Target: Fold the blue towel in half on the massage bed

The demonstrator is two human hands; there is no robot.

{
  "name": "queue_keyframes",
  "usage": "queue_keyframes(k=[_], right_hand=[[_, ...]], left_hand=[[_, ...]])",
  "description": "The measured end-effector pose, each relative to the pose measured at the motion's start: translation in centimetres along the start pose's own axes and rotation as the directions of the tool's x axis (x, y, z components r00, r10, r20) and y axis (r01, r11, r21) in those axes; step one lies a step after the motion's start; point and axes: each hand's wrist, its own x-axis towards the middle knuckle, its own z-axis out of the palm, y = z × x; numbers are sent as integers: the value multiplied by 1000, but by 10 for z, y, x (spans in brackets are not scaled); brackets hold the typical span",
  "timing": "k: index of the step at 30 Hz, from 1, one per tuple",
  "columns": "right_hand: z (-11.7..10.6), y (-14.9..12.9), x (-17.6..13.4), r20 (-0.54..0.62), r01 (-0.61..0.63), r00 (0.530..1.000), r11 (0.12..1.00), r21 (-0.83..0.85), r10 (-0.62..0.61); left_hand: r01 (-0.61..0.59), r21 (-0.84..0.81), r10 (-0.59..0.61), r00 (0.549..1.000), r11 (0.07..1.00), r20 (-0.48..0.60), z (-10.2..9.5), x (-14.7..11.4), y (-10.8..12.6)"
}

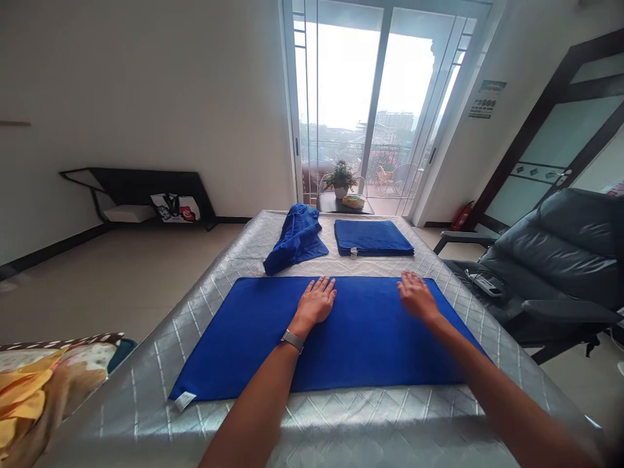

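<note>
A blue towel (370, 344) lies spread flat across the quilted bed top, with a white label at its near left corner. My left hand (316, 300) rests palm down on the towel near its far edge, fingers stretched out. Toward the far right corner, my right hand (417, 296) is over the same towel, slightly blurred, its fingers extended; whether it presses on the cloth I cannot tell. Beyond the towel are a crumpled blue cloth (298, 237) on the left and a neat stack of folded blue towels (374, 238) on the right.
The silvery quilted mattress (141, 383) carries all the cloths. A dark recliner (570, 253) with a power strip (485, 284) stands on the right. Behind the bed is a small table with a potted plant (341, 179). Yellow cloth (24, 396) lies at lower left.
</note>
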Motion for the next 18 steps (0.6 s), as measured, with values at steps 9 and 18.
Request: queue_keyframes(k=[9,18], right_hand=[[23,-110,-44,132,315,932,934,167,-337],[33,87,-44,125,-63,990,997,-43,68]], left_hand=[[-14,42,14,1000,999,11,-4,-1,1],[-11,21,11,1000,1000,1,-2,-1,1]])
